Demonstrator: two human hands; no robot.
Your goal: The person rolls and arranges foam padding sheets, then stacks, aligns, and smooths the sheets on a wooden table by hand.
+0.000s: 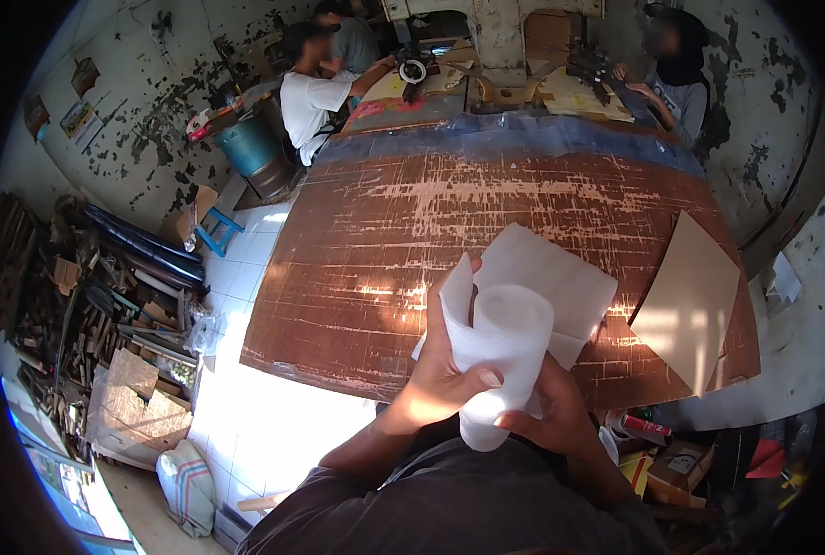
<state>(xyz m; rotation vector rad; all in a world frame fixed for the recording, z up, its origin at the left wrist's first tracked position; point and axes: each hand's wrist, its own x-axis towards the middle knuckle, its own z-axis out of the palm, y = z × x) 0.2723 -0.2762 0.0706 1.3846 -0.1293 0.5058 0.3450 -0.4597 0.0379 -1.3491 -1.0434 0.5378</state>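
Observation:
Both of my hands grip a curled roll of white foam sheet point(500, 347) just above the near edge of the worn brown table point(357, 240). My left hand point(445, 370) wraps the left side, its thumb pressed on the front. Around the lower right side my right hand point(551, 407) is closed, thumb toward the front; some of its fingers are hidden behind the foam. Beyond the roll, a flat white foam sheet point(560, 277) lies on the table; whether it joins the roll I cannot tell.
A beige board point(690, 296) lies at the table's right. Two people point(315, 102) sit back left, another person point(681, 83) back right, by sewing machines. Scrap wood point(98, 314), a blue stool point(218, 231), a drum point(255, 153) and a sack point(186, 486) stand left. Boxes point(681, 462) are lower right.

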